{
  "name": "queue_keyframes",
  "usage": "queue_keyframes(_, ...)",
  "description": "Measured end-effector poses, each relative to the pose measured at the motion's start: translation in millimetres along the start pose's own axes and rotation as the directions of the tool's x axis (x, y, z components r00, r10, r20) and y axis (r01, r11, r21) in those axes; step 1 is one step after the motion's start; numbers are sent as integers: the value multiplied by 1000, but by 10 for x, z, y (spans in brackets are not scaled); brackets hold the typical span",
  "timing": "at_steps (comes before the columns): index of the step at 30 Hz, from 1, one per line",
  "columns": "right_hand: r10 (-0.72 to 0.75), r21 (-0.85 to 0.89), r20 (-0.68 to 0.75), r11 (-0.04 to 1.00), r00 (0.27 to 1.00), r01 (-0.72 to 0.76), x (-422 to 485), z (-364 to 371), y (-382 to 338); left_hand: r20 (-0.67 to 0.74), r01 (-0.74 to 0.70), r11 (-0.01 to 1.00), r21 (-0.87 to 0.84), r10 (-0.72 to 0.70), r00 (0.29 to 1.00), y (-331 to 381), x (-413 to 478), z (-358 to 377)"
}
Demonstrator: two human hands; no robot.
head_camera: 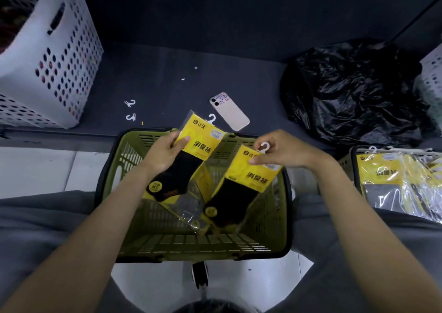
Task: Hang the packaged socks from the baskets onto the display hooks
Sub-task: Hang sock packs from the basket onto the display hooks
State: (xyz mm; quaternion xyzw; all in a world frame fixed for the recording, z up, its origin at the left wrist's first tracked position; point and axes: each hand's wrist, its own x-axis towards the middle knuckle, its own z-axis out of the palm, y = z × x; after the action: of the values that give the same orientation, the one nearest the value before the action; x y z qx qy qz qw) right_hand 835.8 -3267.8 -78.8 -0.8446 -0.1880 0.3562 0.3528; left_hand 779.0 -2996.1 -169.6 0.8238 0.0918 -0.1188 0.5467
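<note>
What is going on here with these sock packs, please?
A person holds one pack of black socks in each hand over a green basket. The left hand grips the left pack by its yellow card. The right hand fingers pinch the right pack beside its white hook. More packs lie on the right.

The left pack (pixel 199 142) and the right pack (pixel 257 175) each bear 消臭袜 in black on yellow. The small logo line above it cannot be made out. Print on the side pack (pixel 385 172) is blurred.
</note>
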Motion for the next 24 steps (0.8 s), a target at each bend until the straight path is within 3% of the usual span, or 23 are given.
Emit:
queue_keyframes(2, -25, 53, 28, 998, 999, 23, 95, 128, -60, 49, 10, 1000, -27, -9, 999, 69, -43, 16)
queue_keyframes(6, -32, 220, -152, 973, 988, 66, 330, 474, -25, 173, 173, 978, -115, -152, 973, 177, -218, 90)
queue_keyframes(8, -20, 324, -189, 942, 982, 82, 443, 659, 36, 219, 121, 983, -141, -89, 972, 135, -288, 65)
queue_keyframes(10, 2, 405, -265, 908, 964, 110, 573, 859, 105, 139, 101, 984, -150, -80, 987, 19, -336, -17)
queue_keyframes(13, 156, 503, -386, 862, 909, 66, 773, 1175, 338, -185, 86, 989, -121, -107, 977, -168, -387, -300)
queue_keyframes(16, 359, 387, -186, 882, 914, -268, 846, 1584, 755, -415, 46, 971, -233, -142, 898, -367, -480, -727)
queue_keyframes(19, 446, 310, -16, 853, 895, -420, 848, 2033, 1052, -495, 37, 968, -249, -160, 854, -534, -612, -969)
queue_keyframes(24, 358, 365, -63, 877, 932, -312, 903, 2393, 1224, -542, 39, 936, -349, -236, 807, -723, -794, -976)
